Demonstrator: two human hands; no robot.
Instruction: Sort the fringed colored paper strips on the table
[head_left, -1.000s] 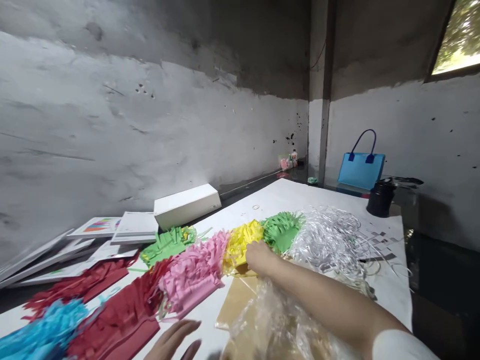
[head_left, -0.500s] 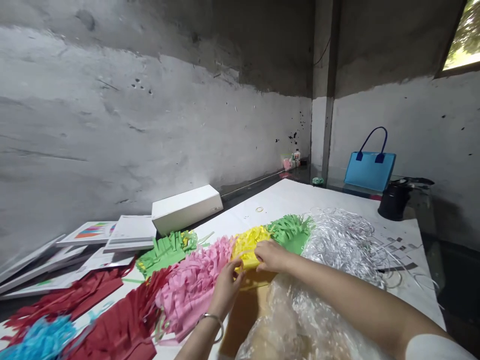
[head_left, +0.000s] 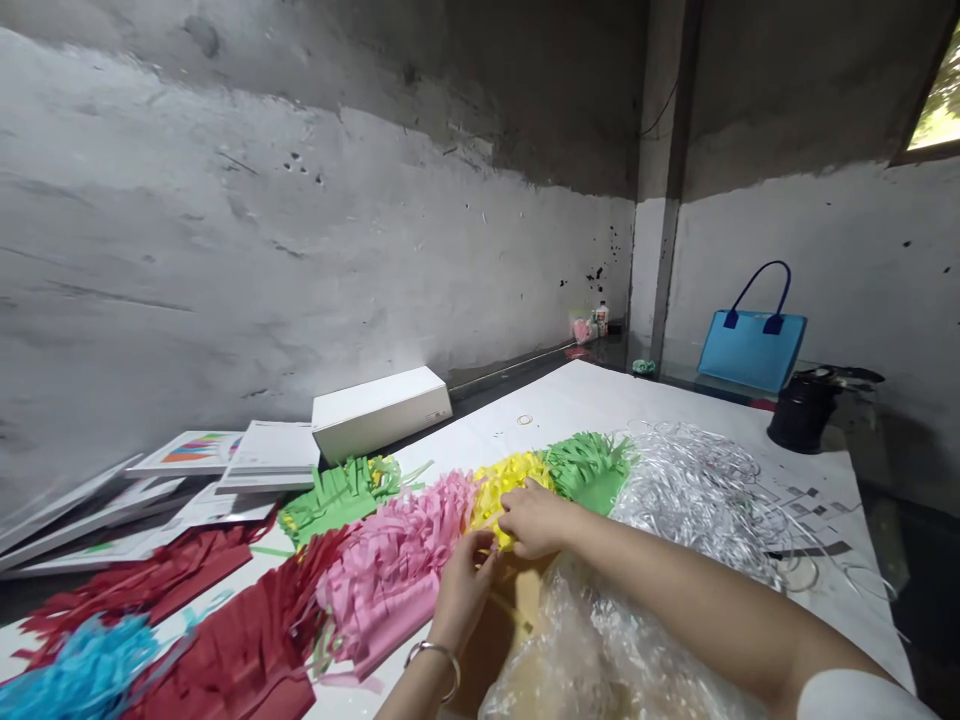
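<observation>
The right hand [head_left: 534, 520] lay just below the middle of the frame, its fingers curled down and pinching the near edge of the yellow fringed paper [head_left: 504, 482]; the left hand [head_left: 465, 588] had come up from the bottom edge, where a second before only its fingertips showed, and now met the same yellow bundle from below, fingers bent against it, though whether they gripped could not be told; a metal bangle [head_left: 433, 660] circled that wrist. Half a second earlier both hands were already on the yellow paper, and they had shifted only slightly since. The yellow paper sat on the white tabletop [head_left: 585, 395] between the pink fringed paper [head_left: 390, 560] to its left and a green fringed paper [head_left: 592, 465] to its right; beyond that lay a heap of silver shreds [head_left: 697, 495]; crumpled clear plastic [head_left: 600, 650] lay under the right forearm at lower centre. Toward the lower left ran dark red fringed paper [head_left: 240, 640] and blue fringed paper [head_left: 82, 665]; a white box [head_left: 381, 410] stood at centre left, a blue bag [head_left: 752, 345] at the right by the wall.
</observation>
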